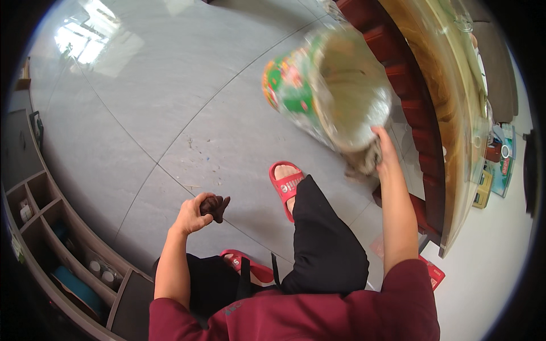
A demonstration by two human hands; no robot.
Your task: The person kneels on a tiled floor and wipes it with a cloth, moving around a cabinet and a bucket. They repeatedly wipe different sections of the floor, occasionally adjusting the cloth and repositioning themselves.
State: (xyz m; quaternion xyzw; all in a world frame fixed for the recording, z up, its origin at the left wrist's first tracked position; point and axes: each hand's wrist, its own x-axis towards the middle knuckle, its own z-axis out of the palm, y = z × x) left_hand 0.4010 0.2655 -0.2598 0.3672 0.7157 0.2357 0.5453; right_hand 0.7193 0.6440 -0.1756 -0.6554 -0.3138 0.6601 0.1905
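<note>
My left hand (190, 216) is closed around a dark brown, crumpled bundle (213, 207), perhaps cloth, above the floor. In my right hand (384, 149) is the rim of a green patterned bucket (294, 83), blurred and tipped on its side with its mouth towards the right. A clear plastic liner (375, 113) covers its rim and inner wall. Greyish-brown cloth-like material (364, 164) hangs under the rim by my right fingers; I cannot tell whether they grip it too.
Small debris (204, 157) lies scattered on the grey tiled floor (128, 115). A dark red wooden table (409, 106) with a transparent cover curves along the right. An open-compartment cabinet (72, 238) lines the left. My feet wear red slippers (286, 185).
</note>
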